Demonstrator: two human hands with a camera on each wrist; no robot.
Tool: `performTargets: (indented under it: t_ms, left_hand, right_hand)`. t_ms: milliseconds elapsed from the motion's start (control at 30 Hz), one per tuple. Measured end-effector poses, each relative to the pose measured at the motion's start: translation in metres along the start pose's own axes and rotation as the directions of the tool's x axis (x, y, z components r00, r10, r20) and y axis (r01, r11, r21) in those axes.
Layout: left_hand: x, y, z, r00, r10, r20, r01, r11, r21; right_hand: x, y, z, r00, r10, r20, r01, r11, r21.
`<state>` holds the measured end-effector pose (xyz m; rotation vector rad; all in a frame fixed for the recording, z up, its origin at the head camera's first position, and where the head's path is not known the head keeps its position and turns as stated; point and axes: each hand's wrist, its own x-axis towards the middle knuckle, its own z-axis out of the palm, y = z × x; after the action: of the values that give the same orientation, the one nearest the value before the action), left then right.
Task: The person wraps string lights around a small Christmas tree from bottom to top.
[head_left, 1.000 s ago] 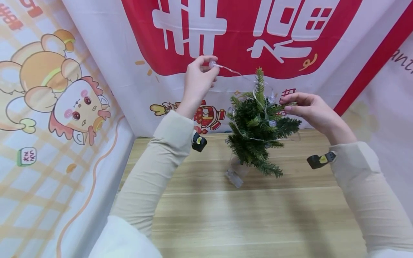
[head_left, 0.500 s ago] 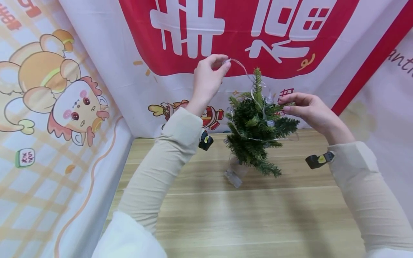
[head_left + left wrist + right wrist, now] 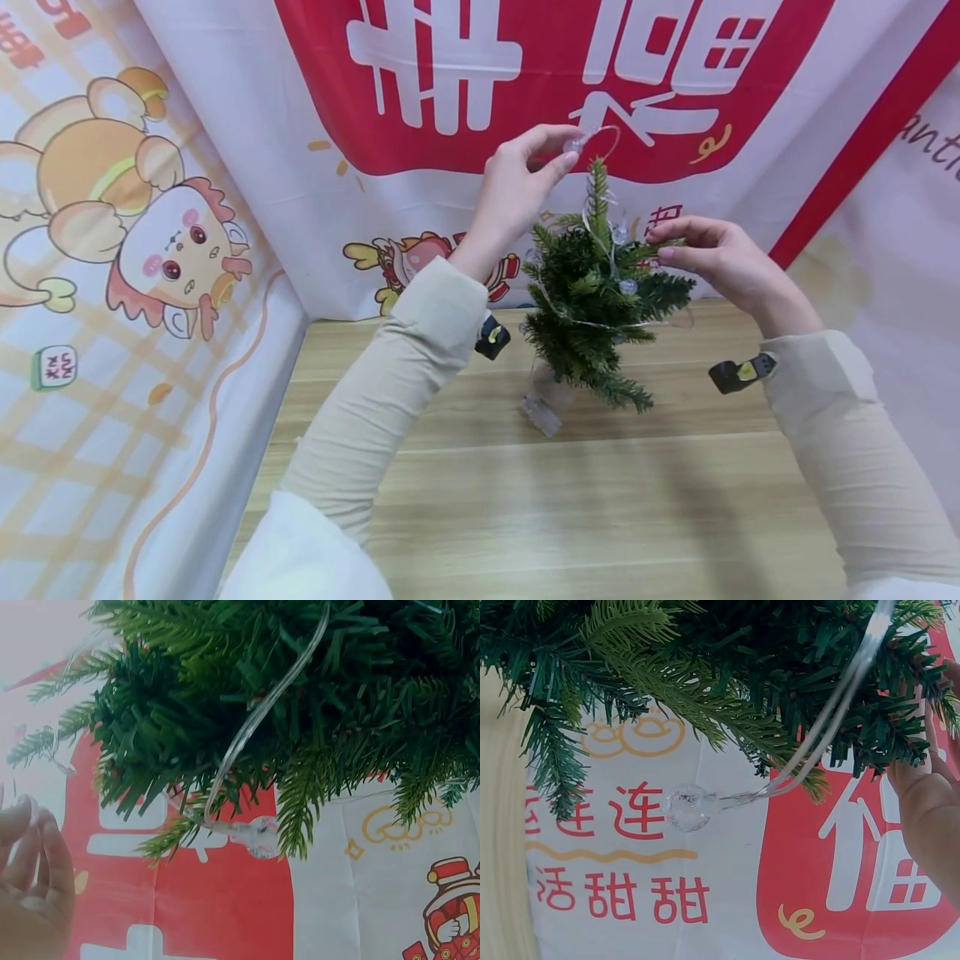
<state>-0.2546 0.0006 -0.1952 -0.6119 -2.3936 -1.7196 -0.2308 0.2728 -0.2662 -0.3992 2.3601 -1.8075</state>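
Observation:
A small artificial Christmas tree (image 3: 588, 312) stands on the wooden table, wound with a clear string of lights whose round bulbs hang among the branches. Just left of the treetop, my left hand (image 3: 521, 187) pinches one light bulb (image 3: 574, 146) between thumb and fingers; its wire loops over the tip. On the right side, my right hand (image 3: 723, 260) pinches the end of a branch with thumb and forefinger. Another bulb (image 3: 259, 837) dangles under the foliage in the left wrist view. The right wrist view shows a hanging bulb (image 3: 688, 808) and part of my hand (image 3: 930, 810) against the needles.
By the tree's foot lies a small translucent box (image 3: 542, 415) on the table (image 3: 585, 508). A printed red and white cloth (image 3: 420, 154) hangs close behind the tree. Another patterned cloth (image 3: 97, 417) lines the left side.
My left hand has moved right with the bulb, from well left of the tree to beside its tip, and the wire has slackened into a loop. My right hand stays at the branch.

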Motion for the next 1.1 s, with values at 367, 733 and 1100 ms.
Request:
performTargets:
  t_ms: [367, 733, 1100]
  left_hand:
    - [-0.008, -0.005, 0.004, 0.994, 0.054, 0.1, -0.051, 0.998, -0.025]
    - [-0.018, -0.014, 0.002, 0.984, 0.112, 0.139, -0.096, 0.989, -0.116]
    - [-0.028, -0.024, 0.0, 0.977, 0.139, 0.16, -0.135, 0.99, -0.039]
  right_hand:
    - [0.0, 0.001, -0.001, 1.0, 0.004, -0.002, -0.004, 1.0, 0.012]
    - [0.0, 0.002, -0.001, 1.0, -0.001, 0.002, 0.001, 1.0, 0.003]
    - [-0.001, 0.002, 0.0, 1.0, 0.006, -0.011, -0.005, 1.0, 0.022]
